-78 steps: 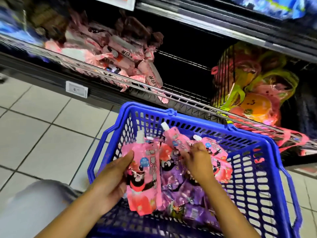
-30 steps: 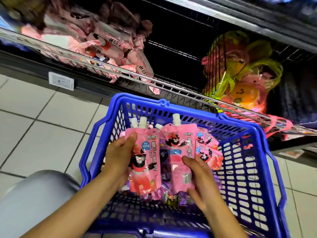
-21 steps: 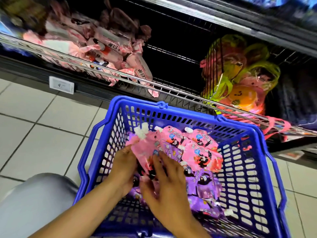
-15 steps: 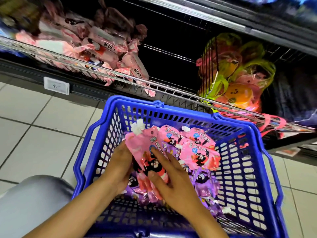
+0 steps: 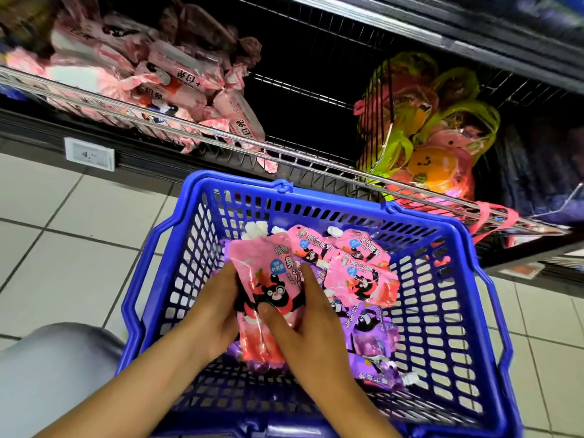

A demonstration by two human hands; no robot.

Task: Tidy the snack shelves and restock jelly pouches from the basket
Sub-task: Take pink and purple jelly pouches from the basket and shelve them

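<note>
Both hands are down in the blue basket (image 5: 467,279), working one stack of pink jelly pouches (image 5: 268,279). Left hand (image 5: 215,314) is at the stack's 9 o'clock edge w/ fingers curled behind it, so it's gripping the stack from that side. Right hand (image 5: 311,320) is on the 3 o'clock side, thumb pressed on the front of the top pouch right by the bear print, fingers reaching up along the right edge. So both are clamped on the same bundle, neither is loose. White caps stick out at the stack's 12 o'clock end.

Vs ~half a sec ago: pretty much the same grip, but the stack sits more upright and squared up now, front pouch faces the cam more, right thumb has slid in onto the print. A sec ago each hand held its own pouch apart, now they're merged into one bundle.

Pose: both forearms come in from 6 o'clock, left one angled from 7, right one from 5, wrists close together over the basket middle.

More pink pouches (image 5: 357,267) lie loose at 2 o'clock of the stack, purple pouches (image 5: 373,339) under and at 4 o'clock. Wire shelf (image 5: 284,153) is at 12 o'clock past the basket rim, w/ pink wrapped snacks (image 5: 177,80) at 11 and yellow-green bagged stuff (image 5: 436,147) at 1. Price tag (image 5: 89,154) at 10, tiled floor (image 5: 63,235) at 9.
</note>
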